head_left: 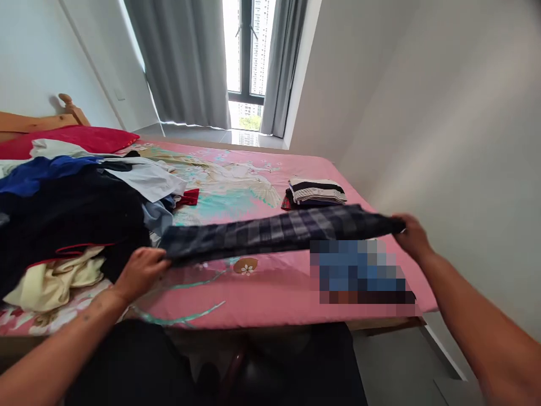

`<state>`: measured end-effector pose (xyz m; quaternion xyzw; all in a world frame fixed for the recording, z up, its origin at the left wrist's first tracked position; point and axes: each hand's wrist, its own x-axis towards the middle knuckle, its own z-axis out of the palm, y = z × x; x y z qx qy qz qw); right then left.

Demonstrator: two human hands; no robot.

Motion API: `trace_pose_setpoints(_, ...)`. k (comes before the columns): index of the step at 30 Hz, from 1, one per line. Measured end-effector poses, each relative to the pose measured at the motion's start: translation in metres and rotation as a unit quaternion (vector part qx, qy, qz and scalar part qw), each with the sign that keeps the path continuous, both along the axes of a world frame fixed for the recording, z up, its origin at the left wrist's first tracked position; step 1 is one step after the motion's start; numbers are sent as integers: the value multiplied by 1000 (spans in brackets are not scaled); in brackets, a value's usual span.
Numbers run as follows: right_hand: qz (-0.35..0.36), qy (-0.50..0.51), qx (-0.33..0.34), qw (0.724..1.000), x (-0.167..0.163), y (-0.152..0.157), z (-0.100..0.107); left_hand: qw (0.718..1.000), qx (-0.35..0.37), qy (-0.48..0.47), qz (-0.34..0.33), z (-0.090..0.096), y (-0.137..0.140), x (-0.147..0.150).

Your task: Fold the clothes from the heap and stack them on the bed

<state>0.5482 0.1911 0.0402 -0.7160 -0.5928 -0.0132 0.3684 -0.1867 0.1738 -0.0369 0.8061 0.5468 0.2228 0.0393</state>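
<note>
A dark plaid garment [270, 231], folded into a long strip, is stretched between my two hands over the bed. Its exact kind is not clear. My left hand [146, 268] is closed on the left end, close to the heap of clothes. At the far right, my right hand [412, 234] grips the other end with closed fingers. Below the right part of the strip lies a blurred-out blue stack [359, 270]. Just behind the strip sits a pile of folded clothes [316, 193].
Loose clothes [76, 208] in black, blue, white and cream heap up on the bed's left side. A red pillow [84, 138] lies by the wooden headboard [38, 121]. The pink flowered sheet [262, 287] covers the bed. A wall [422, 113] borders the right side; grey curtains [186, 62] hang behind.
</note>
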Motion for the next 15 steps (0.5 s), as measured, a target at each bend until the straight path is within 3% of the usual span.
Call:
trace_pose_setpoints(3, -65, 41, -72, 994, 12, -29, -68, 991, 6, 126, -38, -59, -8, -11)
trace_pose_setpoints(6, -182, 119, -87, 972, 5, -53, -102, 984, 39, 170, -38, -86, -5, -22)
trace_pose_setpoints(8, -194, 175, -120, 958, -9, -64, -108, 984, 55, 166, -45, -91, -1, -27)
trace_pose_setpoints(10, -158, 231, -186, 942, -27, -71, -108, 984, 71, 156, -49, -91, 2, -28)
trace_pose_setpoints(13, -116, 380, -298, 868, -57, -76, -103, 982, 75, 162, -56, -89, 1, -24)
trace_pose_setpoints(15, -121, 466, -313, 819, -73, -75, -103, 982, 59, 176, -43, -86, -2, -19)
